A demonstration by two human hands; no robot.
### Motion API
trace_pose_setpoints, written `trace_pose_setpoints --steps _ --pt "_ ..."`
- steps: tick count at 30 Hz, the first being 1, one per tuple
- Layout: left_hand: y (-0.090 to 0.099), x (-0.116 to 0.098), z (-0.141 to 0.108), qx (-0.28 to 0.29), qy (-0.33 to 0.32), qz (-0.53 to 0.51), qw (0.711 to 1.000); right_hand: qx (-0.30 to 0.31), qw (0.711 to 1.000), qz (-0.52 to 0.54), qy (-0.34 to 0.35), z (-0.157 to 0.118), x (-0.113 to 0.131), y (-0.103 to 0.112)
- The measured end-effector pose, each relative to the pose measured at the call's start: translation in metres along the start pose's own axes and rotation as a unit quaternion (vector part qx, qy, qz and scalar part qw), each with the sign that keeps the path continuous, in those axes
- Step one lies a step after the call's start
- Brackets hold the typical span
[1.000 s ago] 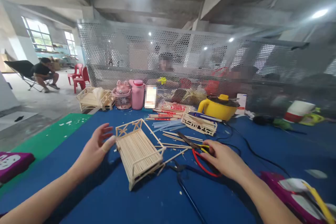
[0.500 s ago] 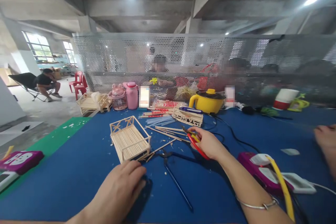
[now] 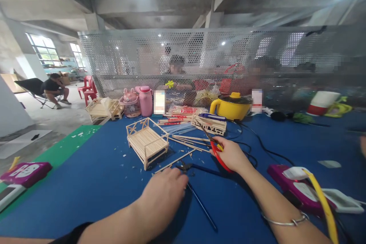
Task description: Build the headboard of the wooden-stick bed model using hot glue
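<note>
My right hand (image 3: pixel 233 154) grips a pair of scissors (image 3: pixel 218 157) with red and yellow handles, the blades pointing up and left. Over the mat, my left hand (image 3: pixel 164 196) is palm down with its fingers curled together; whatever lies under the fingertips is hidden. Just beyond its fingers lie black-handled pliers (image 3: pixel 203 206), partly covered by the hand, and a thin wooden stick (image 3: pixel 178 160). A small bed-shaped frame of wooden sticks (image 3: pixel 148 143) stands upright behind my left hand, apart from it. Several loose sticks (image 3: pixel 190 143) lie left of the scissors.
A small wooden rack (image 3: pixel 211 125) and a yellow electric pot (image 3: pixel 233 107) stand at the back, near a pink flask (image 3: pixel 145 101). A purple power strip (image 3: pixel 297 187) with a yellow cable lies at right. Behind is a perforated metal screen (image 3: pixel 122 59), with people beyond.
My left hand has moved right, away from the bed-shaped frame, towards the pliers. The frame has come off its tilt and stands level. My right hand still holds the scissors.
</note>
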State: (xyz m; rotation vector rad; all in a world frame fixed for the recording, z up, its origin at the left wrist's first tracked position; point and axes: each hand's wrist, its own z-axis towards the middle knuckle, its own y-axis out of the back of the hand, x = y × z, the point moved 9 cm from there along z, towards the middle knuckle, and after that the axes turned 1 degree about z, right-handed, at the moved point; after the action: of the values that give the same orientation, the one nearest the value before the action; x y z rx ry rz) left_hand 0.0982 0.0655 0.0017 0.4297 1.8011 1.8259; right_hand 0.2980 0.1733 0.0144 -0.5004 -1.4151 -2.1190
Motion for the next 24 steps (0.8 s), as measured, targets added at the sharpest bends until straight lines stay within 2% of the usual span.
trace_pose_setpoints --steps 3,5,9,12,14,18,21,24 --pt "-0.018 -0.037 0.017 0.03 -0.096 -0.001 0.995 -0.037 0.999 -0.012 -0.015 0.002 -0.005 0.009" --pt "-0.03 -0.05 0.031 0.036 -0.137 -0.015 0.99 -0.061 0.998 -0.011 -0.021 0.003 -0.007 0.017" --pt "-0.04 -0.06 0.062 0.021 -0.143 -0.044 0.988 -0.104 0.994 0.009 -0.02 0.003 -0.008 0.029" --pt "-0.032 -0.065 0.082 0.012 -0.138 -0.051 0.989 -0.139 0.99 0.034 -0.023 0.0 -0.009 0.036" --pt "-0.017 -0.053 0.097 -0.01 -0.088 -0.052 0.995 -0.158 0.986 0.051 -0.021 -0.002 -0.009 0.039" --pt "0.009 0.007 0.126 -0.058 0.114 -0.011 0.992 -0.172 0.983 0.067 -0.013 -0.004 -0.005 0.042" --pt "0.007 0.042 0.144 -0.047 0.205 0.011 0.978 -0.166 0.984 0.067 0.0 -0.005 0.001 0.042" --pt "-0.004 0.056 0.157 -0.016 0.219 0.013 0.976 -0.157 0.985 0.071 0.01 -0.006 0.006 0.04"
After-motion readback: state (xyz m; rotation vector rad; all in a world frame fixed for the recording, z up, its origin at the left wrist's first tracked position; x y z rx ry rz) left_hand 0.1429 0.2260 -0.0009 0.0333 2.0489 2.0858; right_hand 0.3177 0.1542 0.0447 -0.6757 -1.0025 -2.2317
